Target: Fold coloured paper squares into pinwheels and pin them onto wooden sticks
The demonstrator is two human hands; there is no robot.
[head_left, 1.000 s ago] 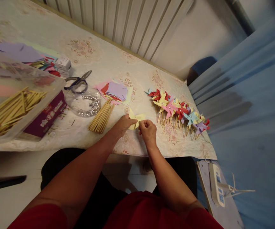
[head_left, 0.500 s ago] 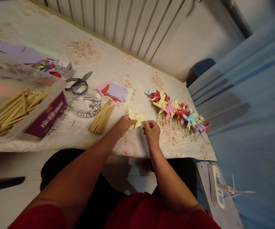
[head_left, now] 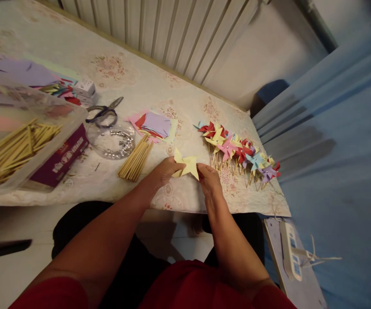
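A pale yellow paper pinwheel (head_left: 188, 165), its points spread apart, is held above the front of the table. My left hand (head_left: 167, 169) pinches it from the left, the thumb lying over the paper. At its right edge, my right hand (head_left: 208, 175) has its fingers closed on a paper point; the fingertips are partly hidden. No stick shows on this pinwheel. Left of my hands lies a bundle of thin wooden sticks (head_left: 136, 159), with a stack of coloured paper squares (head_left: 156, 124) behind it.
Several finished pinwheels (head_left: 228, 148) on sticks cluster at the right. A clear dish of metal pins (head_left: 116, 143), scissors (head_left: 104, 113) and a plastic box (head_left: 76, 116) holding sticks stand left. A power strip (head_left: 291, 253) sits low right, beside the blue curtain (head_left: 333, 171).
The pinwheel now faces up more fully, its points spread wider. My right hand has shifted slightly right and turned, fingers extending towards the paper's edge. My left hand keeps its hold.
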